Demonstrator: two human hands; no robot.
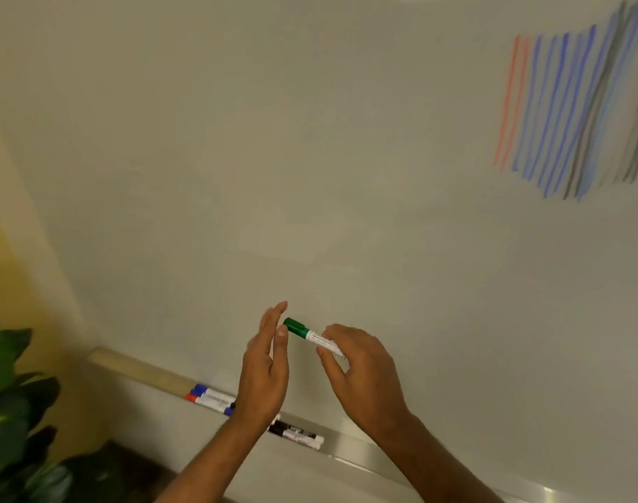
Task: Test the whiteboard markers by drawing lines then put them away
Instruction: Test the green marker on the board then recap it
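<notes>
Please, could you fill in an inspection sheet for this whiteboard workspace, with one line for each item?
Surface: whiteboard, with red, blue and grey-black test lines at upper right; no green line seen.
Job's things: green marker, capped, held in front of the board; red-capped and blue-capped markers and black markers lying in the tray.
Clutter: nothing seen.
Grippers: right hand pinches the green marker's barrel; left hand open, fingers straight beside the cap, contact unclear.
Cables: nothing seen.
Surroundings: plant at lower left, before a yellow wall.
</notes>
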